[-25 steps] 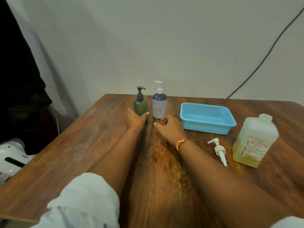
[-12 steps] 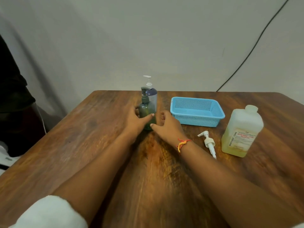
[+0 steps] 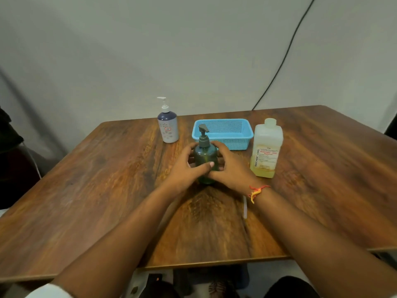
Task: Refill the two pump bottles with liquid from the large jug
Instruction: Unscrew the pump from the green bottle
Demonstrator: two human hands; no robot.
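At the near edge, two bare forearms are being extended forward across the wooden table point(image 3: 90, 190), and a red and yellow thread bracelet point(image 3: 256, 191) is being worn on the right wrist. A thin pale tube point(image 3: 245, 208), partly hidden by the right forearm, is lying on the table at about 5 o'clock from the hands; what it belongs to cannot be told. At the table's middle, the green pump bottle point(image 3: 205, 157) is being gripped from both sides while standing upright: the left hand point(image 3: 185, 168) is being wrapped around its left side with the thumb laid across the front, and the right hand point(image 3: 229, 166) is being closed around its right side, the fingers curled over the shoulder. The dark pump head is seated on the bottle, its nozzle pointing toward 2 o'clock. At 3 o'clock from the green bottle, just beside the right hand but apart from it, the large jug point(image 3: 266, 149) is standing uncapped, with yellowish liquid showing in its lower part. Behind the green bottle, at 1 o'clock, a blue basket point(image 3: 240, 138) is being kept on the table. Farther off, at 11 o'clock, the purple pump bottle point(image 3: 168, 127) is standing upright with its white pump on. A black cable point(image 3: 285, 52) is hanging down the wall behind.
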